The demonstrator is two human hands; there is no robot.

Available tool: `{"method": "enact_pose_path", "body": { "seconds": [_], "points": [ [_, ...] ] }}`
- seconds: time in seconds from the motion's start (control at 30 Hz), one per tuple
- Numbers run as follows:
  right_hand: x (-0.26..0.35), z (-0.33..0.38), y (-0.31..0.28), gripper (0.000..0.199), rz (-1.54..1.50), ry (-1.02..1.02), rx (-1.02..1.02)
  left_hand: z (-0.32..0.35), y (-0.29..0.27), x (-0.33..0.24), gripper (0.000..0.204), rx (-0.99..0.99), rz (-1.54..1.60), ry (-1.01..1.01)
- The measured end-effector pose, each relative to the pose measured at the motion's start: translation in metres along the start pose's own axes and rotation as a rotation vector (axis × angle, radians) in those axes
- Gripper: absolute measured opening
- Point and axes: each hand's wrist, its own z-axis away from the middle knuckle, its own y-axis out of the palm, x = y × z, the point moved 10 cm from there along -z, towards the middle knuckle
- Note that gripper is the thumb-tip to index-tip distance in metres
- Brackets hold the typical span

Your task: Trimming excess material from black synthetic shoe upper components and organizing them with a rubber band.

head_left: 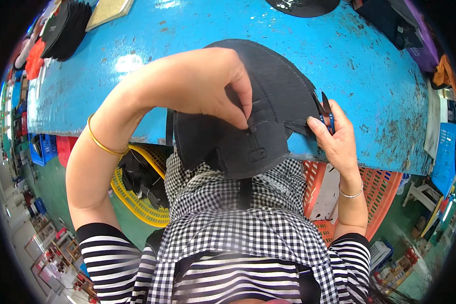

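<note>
A large black stitched fabric piece (286,83) with a rounded outline lies partly on the blue table and hangs over its near edge towards my lap. My left hand (220,83) reaches over it, thumb and forefinger pinched together at the stitched slits in its middle. What the pinch holds, if anything, is too small to make out. At the right side of the piece, my right hand (339,142) is closed around small scissors (327,105) with dark blades and blue handles. Its thumb rests beside a narrow black strap end (298,126) of the piece.
The worn blue table (380,101) spans the view. Stacked black pieces (68,30) stand at its far left, and another black piece (306,6) lies at the far edge. A yellow basket (137,210) with black items and an orange crate (377,202) flank my lap.
</note>
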Motion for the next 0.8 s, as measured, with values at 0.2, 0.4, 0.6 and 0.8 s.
{"method": "enact_pose_path", "body": {
  "seconds": [0.2, 0.4, 0.6, 0.8],
  "points": [
    [0.002, -0.001, -0.003, 0.026, -0.124, -0.01, 0.0, 0.001, -0.004, 0.006, 0.015, -0.09, -0.039, -0.028],
    [0.051, -0.006, -0.029, 0.012, -0.008, -0.235, -0.022, 0.001, -0.002, 0.008, 0.015, -0.11, 0.014, 0.011],
    [0.106, 0.001, 0.043, 0.014, 0.459, -0.654, 0.328, 0.002, 0.0, 0.007, 0.016, -0.133, -0.053, -0.054],
    [0.113, 0.002, 0.079, 0.016, 0.851, -0.8, 0.41, 0.006, -0.006, -0.001, 0.02, -0.284, -0.257, 0.041]
  ]
}}
